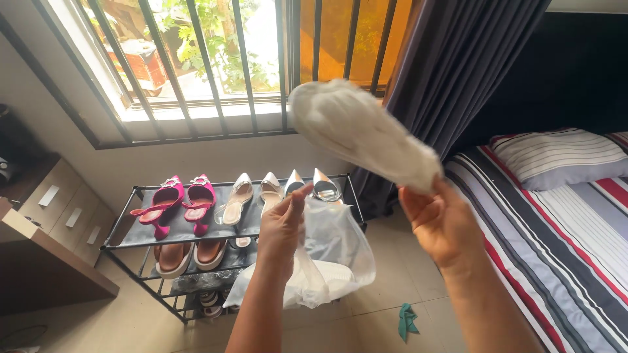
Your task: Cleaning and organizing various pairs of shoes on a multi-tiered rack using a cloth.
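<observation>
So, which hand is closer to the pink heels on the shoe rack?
Left. The left hand, holding a clear plastic bag, is just right of the pink heels. The right hand, holding a white fluffy slipper, is farther right.

Fluffy white fur slipper (366, 134) — thin translucent plastic bag (333, 252); glossy silver heels (314, 186) on black metal rack (121, 245).

A black metal-framed shoe rack with grey fabric shelves (131, 230) stands on the pale tiled floor (386, 287); its top shelf bears pink jewelled heeled mules (176, 199), beige pointed slingback shoes (252, 195) and silver mirrored pointed pumps (313, 185); below sit tan platform sandals (190, 255); a crumpled green cloth (407, 320) lies on the tiles.
</observation>
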